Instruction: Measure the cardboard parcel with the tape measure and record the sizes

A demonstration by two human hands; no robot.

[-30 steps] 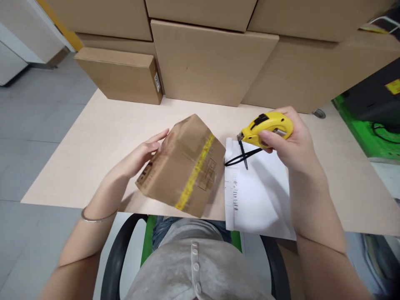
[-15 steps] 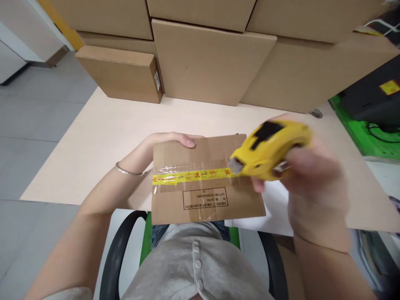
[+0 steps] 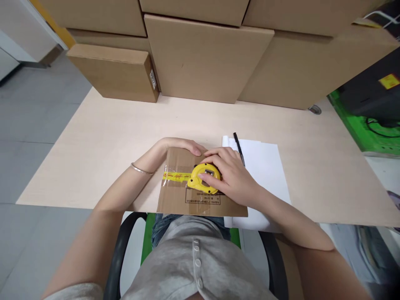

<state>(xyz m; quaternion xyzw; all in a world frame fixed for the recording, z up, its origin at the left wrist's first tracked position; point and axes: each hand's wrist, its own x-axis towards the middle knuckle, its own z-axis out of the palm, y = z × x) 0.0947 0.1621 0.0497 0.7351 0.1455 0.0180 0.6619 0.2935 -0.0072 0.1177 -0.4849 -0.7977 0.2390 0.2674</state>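
Gripping the yellow tape measure (image 3: 203, 187), my right hand (image 3: 233, 176) lies over the taped face of a small cardboard box (image 3: 175, 199); its fingers are clamped on the case, thumb across the front and the others along the far side. I can't tell whether the case touches the cardboard. Its metal-windowed body sits in line with a strip of yellow packing tape (image 3: 178, 176) with red print, above a black-framed block of printed text (image 3: 203, 197) that it partly covers.

My left hand (image 3: 183, 144) has the box by its far edge: the thumb shows on the edge and the fingers are closed on the box, mostly hidden behind it. A thin bracelet (image 3: 140, 170) circles that wrist. The box is at the near edge of the bench (image 3: 112, 125), above the lap, its taped face turned up toward my camera.

Just right of the box, partly under the right forearm, I have a white paper pad (image 3: 265, 164), its near edge hanging past the bench. 1 black pen (image 3: 238, 146) lies across the pad's upper left, near the right hand's knuckles. At the back, large cardboard boxes (image 3: 203, 58) stand stacked, with 1 flatter carton (image 3: 112, 75) in front on the left, a white label (image 3: 153, 79) on its end.
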